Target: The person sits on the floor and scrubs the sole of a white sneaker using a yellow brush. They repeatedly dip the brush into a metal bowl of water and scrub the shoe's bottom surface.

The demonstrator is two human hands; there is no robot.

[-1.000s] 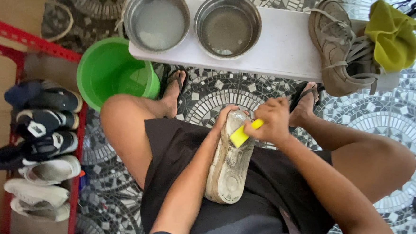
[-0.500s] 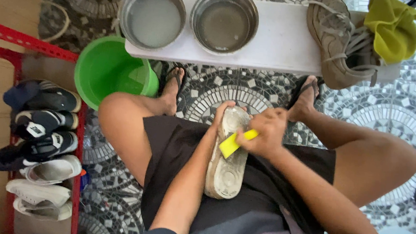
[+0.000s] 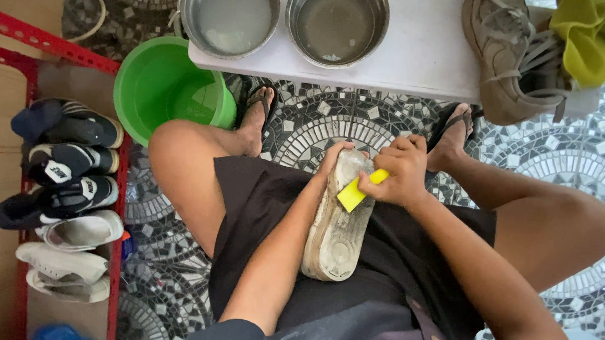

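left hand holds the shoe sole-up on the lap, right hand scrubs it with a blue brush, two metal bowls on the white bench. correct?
Not quite: the brush is yellow, not blue, as the head view shows. The rest holds: left hand holds the shoe sole-up on the lap, right hand works the brush, two metal bowls on the white bench.

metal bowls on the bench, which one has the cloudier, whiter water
The left metal bowl, above the green bucket; the right metal bowl holds darker, brownish water.

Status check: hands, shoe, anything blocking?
Left hand grips shoe at its far end, sole up on lap. Right hand holds yellow brush against sole. Nothing in the way.
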